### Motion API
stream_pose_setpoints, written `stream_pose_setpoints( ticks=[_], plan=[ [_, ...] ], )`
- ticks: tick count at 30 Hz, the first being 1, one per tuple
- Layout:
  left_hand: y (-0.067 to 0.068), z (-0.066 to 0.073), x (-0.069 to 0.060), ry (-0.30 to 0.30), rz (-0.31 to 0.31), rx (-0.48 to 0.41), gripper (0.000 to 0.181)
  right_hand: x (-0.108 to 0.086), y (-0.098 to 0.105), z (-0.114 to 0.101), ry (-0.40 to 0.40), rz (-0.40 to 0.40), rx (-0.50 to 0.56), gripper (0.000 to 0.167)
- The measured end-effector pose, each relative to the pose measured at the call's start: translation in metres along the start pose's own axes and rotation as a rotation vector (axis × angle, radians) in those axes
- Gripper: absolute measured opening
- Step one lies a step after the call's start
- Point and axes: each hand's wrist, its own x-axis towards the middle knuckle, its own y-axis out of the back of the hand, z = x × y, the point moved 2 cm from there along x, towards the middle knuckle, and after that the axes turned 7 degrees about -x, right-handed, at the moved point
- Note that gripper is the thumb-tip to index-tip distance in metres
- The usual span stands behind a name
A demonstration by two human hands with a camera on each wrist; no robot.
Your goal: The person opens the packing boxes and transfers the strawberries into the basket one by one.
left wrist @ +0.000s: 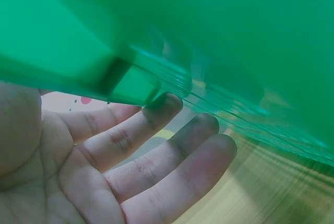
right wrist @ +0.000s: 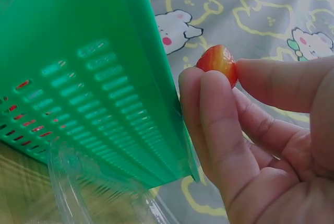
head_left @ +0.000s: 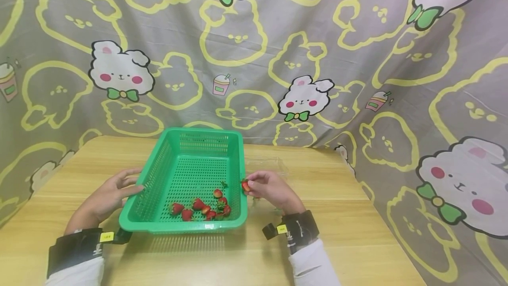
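A green perforated basket (head_left: pixel 235 144) stands on the wooden table, several red strawberries (head_left: pixel 198 204) gathered in its near end. My left hand (head_left: pixel 113 195) is at the basket's left side, its thumb by the rim. In the left wrist view the other fingers (left wrist: pixel 172 166) extend nearly straight beneath the rim, beside the outer wall. Just outside the right rim, my right hand (head_left: pixel 271 189) pinches a strawberry (right wrist: pixel 218 62) between thumb and fingertips. That fruit is red with a paler yellowish patch in the right wrist view.
Right of the basket lies a clear plastic container (head_left: pixel 274 164), partly hidden by the right hand; its edge (right wrist: pixel 68 182) shows below the basket in the right wrist view. A small green leafy bit (head_left: pixel 224 185) lies inside the basket. A patterned grey curtain (head_left: pixel 246 78) hangs behind the table.
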Motion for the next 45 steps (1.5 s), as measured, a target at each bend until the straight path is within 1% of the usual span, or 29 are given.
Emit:
stream_pose_setpoints(
  ticks=[6, 11, 14, 17, 18, 21, 22, 24, 26, 30, 33, 39, 41, 43, 45],
  plan=[
    [0.0, 0.0, 0.0, 0.014, 0.011, 0.041, 0.063, -0.003, -0.005, -0.007, 0.016, 0.011, -0.016, 0.024],
    [0.0, 0.0, 0.0, 0.019, 0.009, 0.028, 0.063, -0.004, -0.005, -0.009, 0.044, -0.001, -0.01, 0.029],
    [0.0, -0.001, 0.0, 0.02, 0.007, 0.025, 0.063, -0.003, -0.002, -0.006, 0.036, 0.045, -0.058, 0.029],
    [0.0, -0.001, 0.0, 0.021, 0.006, 0.026, 0.063, -0.002, 0.004, -0.001, 0.037, 0.13, -0.143, 0.027],
    [0.0, -0.001, 0.0, 0.021, 0.006, 0.028, 0.063, -0.001, 0.006, 0.001, 0.039, 0.164, -0.186, 0.025],
    [0.001, -0.001, 0.0, 0.02, 0.008, 0.033, 0.063, 0.0, 0.012, 0.007, 0.039, 0.259, -0.403, 0.018],
    [0.001, -0.002, 0.0, 0.019, 0.009, 0.033, 0.063, 0.001, 0.013, 0.01, 0.028, 0.283, -0.475, 0.016],
    [0.001, -0.002, 0.0, 0.018, 0.011, 0.035, 0.063, 0.002, 0.015, 0.017, 0.005, 0.304, -0.619, 0.015],
    [0.001, -0.002, 0.0, 0.018, 0.011, 0.035, 0.063, 0.004, 0.017, 0.024, -0.017, 0.29, -0.703, 0.016],
    [0.001, -0.003, 0.0, 0.02, 0.009, 0.043, 0.063, 0.007, 0.016, 0.038, -0.067, 0.234, -0.726, 0.02],
    [0.001, -0.003, 0.0, 0.021, 0.008, 0.057, 0.063, 0.01, 0.014, 0.044, -0.089, 0.208, -0.733, 0.023],
    [0.001, -0.002, 0.001, 0.021, 0.006, 0.045, 0.063, 0.013, 0.011, 0.05, -0.105, 0.164, -0.831, 0.031],
    [0.0, -0.002, 0.001, 0.015, 0.007, 0.024, 0.062, 0.014, 0.01, 0.051, -0.115, 0.157, -0.849, 0.03],
    [0.0, -0.002, 0.001, 0.009, 0.007, 0.009, 0.061, 0.015, 0.01, 0.053, -0.127, 0.155, -0.861, 0.023],
    [0.0, -0.003, 0.0, 0.004, 0.004, -0.009, 0.06, 0.015, 0.009, 0.054, -0.118, 0.16, -0.871, 0.015]
  ],
)
